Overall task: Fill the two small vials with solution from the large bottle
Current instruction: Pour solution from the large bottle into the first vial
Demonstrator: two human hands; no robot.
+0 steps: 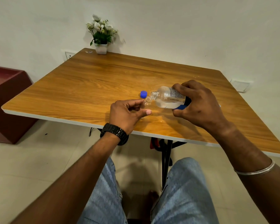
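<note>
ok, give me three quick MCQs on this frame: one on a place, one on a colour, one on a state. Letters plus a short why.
1. Where is the loose cap?
A. on the table just beyond the vial
B. on the large bottle
C. beside the flower pot

2. What colour is that cap?
A. red
B. blue
C. white

3. How is the large bottle held?
A. upright, capped
B. lying on the table
C. tipped sideways, open mouth at the vial's mouth

Answers:
1 A, it sits on the table past the small vial held in the left hand.
2 B, plainly blue.
3 C, the right hand holds it tilted, neck uncapped.
</note>
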